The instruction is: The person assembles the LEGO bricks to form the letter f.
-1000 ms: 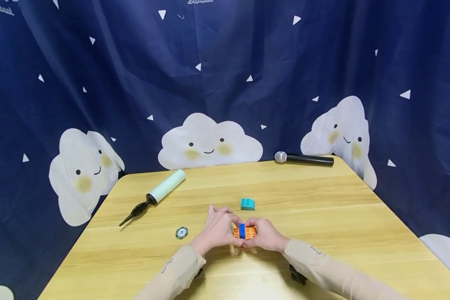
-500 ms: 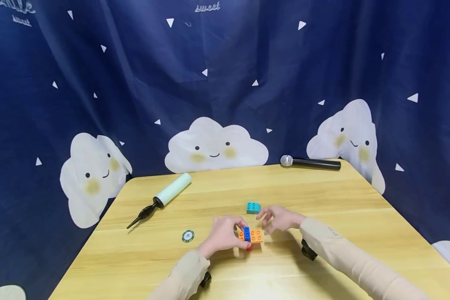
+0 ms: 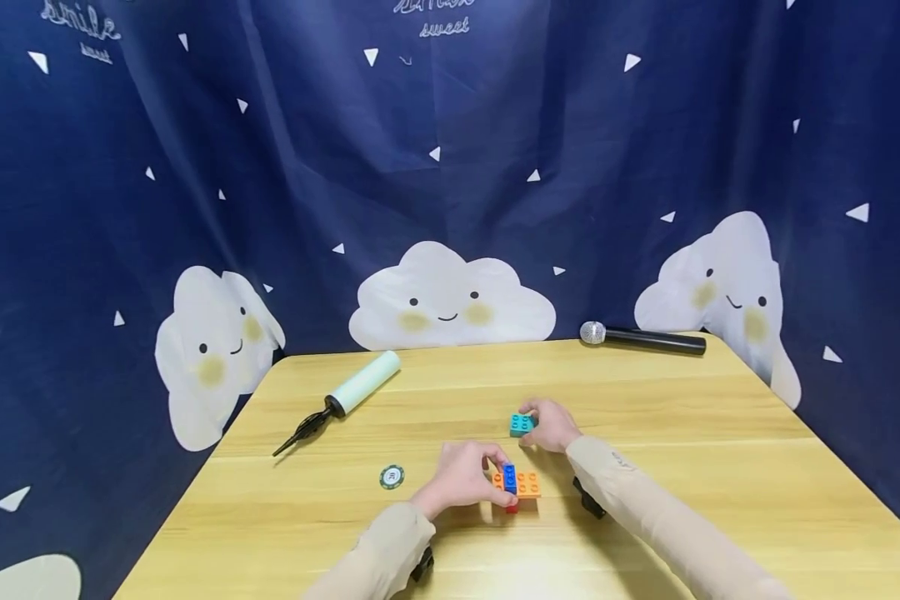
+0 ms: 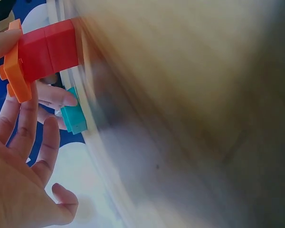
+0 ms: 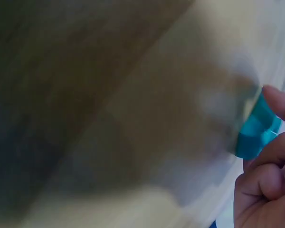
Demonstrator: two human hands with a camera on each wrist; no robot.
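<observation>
Narrowly parted, thumb and fingers of the left hand (image 3: 465, 477) pinch one orange, blue and red brick stack (image 3: 510, 477); those of the right hand (image 3: 553, 427) pinch one teal brick (image 3: 521, 426) just beyond it. Farther out on the table (image 3: 645, 387) lie one chip (image 3: 392, 477), one pump (image 3: 363, 385), one microphone (image 3: 645, 339).

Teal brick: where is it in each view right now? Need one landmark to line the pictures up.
Head: teal brick just right of centre, below mid-height.
Left wrist: left third, about mid-height, lower in the picture than the red bricks.
Right wrist: near the right edge, about mid-height.
Shared landmark: the right hand, its fingers on the brick in all three.
</observation>
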